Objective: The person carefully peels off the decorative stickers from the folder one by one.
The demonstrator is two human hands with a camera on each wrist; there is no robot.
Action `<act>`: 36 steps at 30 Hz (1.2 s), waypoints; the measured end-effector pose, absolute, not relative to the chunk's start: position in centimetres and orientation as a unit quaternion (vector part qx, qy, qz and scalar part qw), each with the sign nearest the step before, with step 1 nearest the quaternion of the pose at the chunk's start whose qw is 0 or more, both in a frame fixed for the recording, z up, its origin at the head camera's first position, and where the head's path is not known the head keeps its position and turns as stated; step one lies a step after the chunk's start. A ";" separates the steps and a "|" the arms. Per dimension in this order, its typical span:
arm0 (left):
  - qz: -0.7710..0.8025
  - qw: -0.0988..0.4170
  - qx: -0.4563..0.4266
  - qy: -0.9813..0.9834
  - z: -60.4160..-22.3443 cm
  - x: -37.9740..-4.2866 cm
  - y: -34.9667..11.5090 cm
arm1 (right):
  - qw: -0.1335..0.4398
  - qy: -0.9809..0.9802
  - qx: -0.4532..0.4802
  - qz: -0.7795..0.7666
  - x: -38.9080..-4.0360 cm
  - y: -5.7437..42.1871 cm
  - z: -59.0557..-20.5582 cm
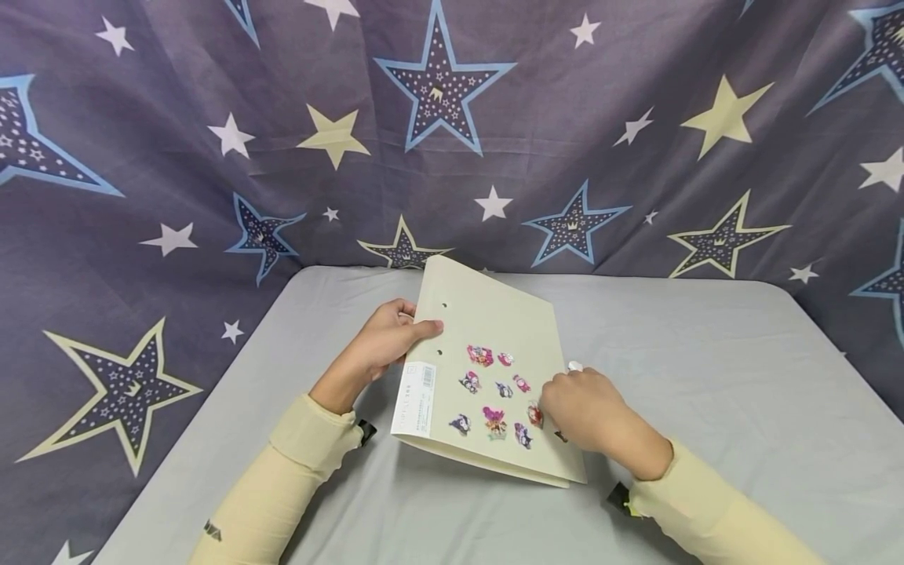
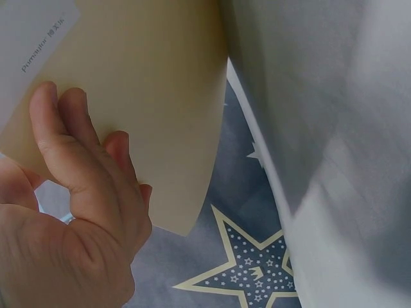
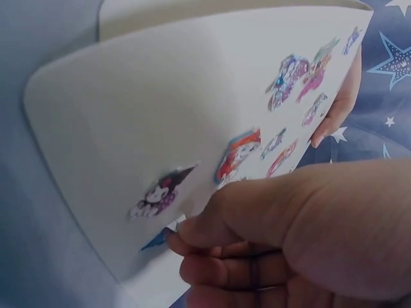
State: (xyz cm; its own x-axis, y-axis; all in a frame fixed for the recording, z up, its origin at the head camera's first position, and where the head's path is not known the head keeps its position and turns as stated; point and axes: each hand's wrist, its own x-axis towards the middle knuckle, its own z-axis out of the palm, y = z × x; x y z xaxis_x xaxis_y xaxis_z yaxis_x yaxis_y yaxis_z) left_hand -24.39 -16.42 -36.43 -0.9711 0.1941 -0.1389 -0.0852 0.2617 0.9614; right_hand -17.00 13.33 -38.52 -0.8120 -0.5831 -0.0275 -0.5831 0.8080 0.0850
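Note:
A cream folder [image 1: 494, 314] is held at a tilt over the grey bed-like surface, its covers slightly apart along the lower edge. My left hand [image 1: 388, 337] grips its left edge, thumb on the front and fingers behind, as the left hand [image 2: 83, 186] shows in the left wrist view. Shiny cartoon stickers [image 1: 496, 424] dot the lower front cover. At the cover's right edge, my right hand [image 1: 586, 408] has curled fingers, with thumb and index finger pinching a small blue-edged sticker [image 3: 156, 239]. Most of that sticker is hidden by the fingers. A dark-and-purple sticker [image 3: 160, 194] lies beside them.
A white label [image 1: 417, 399] with a barcode runs along the folder's lower left edge, below two small holes. The grey surface [image 1: 741, 392] extends around the folder. Behind it hangs a dark star-patterned cloth [image 1: 537, 102].

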 end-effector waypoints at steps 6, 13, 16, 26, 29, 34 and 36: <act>0.608 0.116 0.035 0.785 -36.3 -24.3 -16.4 | 0.002 0.948 -0.314 0.043 -17.3 13.7 -38.5; 0.607 0.114 0.038 0.785 -36.2 -24.2 -16.4 | -0.008 0.946 -0.319 0.047 -17.5 13.9 -38.3; 0.608 0.111 0.039 0.785 -36.3 -24.3 -16.3 | -0.008 0.948 -0.315 0.046 -17.6 14.0 -38.2; 0.610 0.111 0.038 0.784 -36.3 -24.4 -16.3 | 0.014 0.957 -0.286 0.038 -18.1 14.3 -37.9; 0.610 0.111 0.037 0.784 -36.3 -24.4 -16.2 | 0.016 0.958 -0.283 0.038 -18.2 14.4 -37.8; 0.614 0.112 0.035 0.781 -36.2 -24.3 -16.2 | 0.014 0.961 -0.275 0.035 -18.3 14.8 -37.4; 0.614 0.112 0.035 0.780 -36.3 -24.3 -16.2 | 0.016 0.962 -0.271 0.033 -18.3 14.9 -37.2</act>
